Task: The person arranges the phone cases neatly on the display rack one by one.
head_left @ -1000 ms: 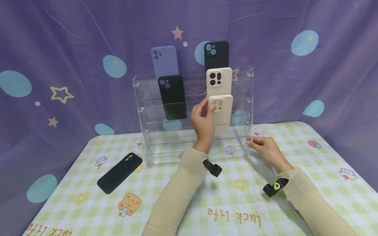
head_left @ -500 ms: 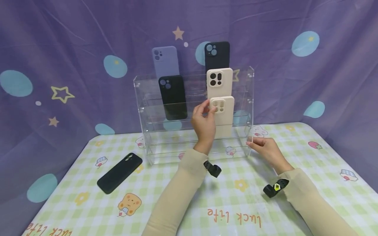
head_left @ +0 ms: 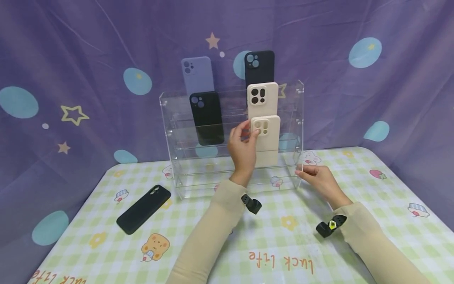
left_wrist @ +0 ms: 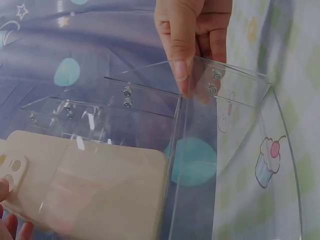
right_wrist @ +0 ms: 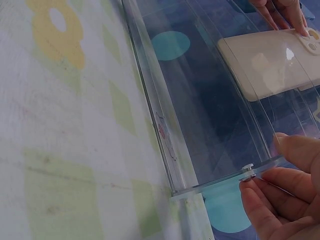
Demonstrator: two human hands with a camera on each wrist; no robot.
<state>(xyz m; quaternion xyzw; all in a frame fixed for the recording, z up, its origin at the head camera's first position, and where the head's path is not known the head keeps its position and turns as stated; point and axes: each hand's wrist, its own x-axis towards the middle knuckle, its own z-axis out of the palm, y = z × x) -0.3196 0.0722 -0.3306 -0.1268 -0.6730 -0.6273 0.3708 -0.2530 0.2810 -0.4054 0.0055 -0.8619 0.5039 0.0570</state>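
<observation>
My left hand (head_left: pixel 242 152) pinches a cream phone case (head_left: pixel 268 138) by its left edge, the thumb over the camera cutouts. That case stands upright in a lower tier of a clear acrylic display stand (head_left: pixel 169 132), its bottom part seen through the tier's front panel. At the stand's lower right, my right hand (head_left: pixel 320 181) grips the side panel (right_wrist: pixel 220 181) between thumb and fingers. Behind the held case, another cream case (head_left: pixel 266 98) and a black case (head_left: pixel 260 67) rise tier by tier. On the left side stand a black case (head_left: pixel 207 118) and a lilac case (head_left: pixel 198 73).
Another black phone case (head_left: pixel 143 209) lies flat on the checked tablecloth (head_left: pixel 276 236), left of the stand. A purple patterned curtain (head_left: pixel 88 47) hangs close behind the stand.
The held cream case has come down slightly, and its lower part shows more plainly behind the tier's front panel. My left hand stays on it; the right hand keeps its grip on the stand.
</observation>
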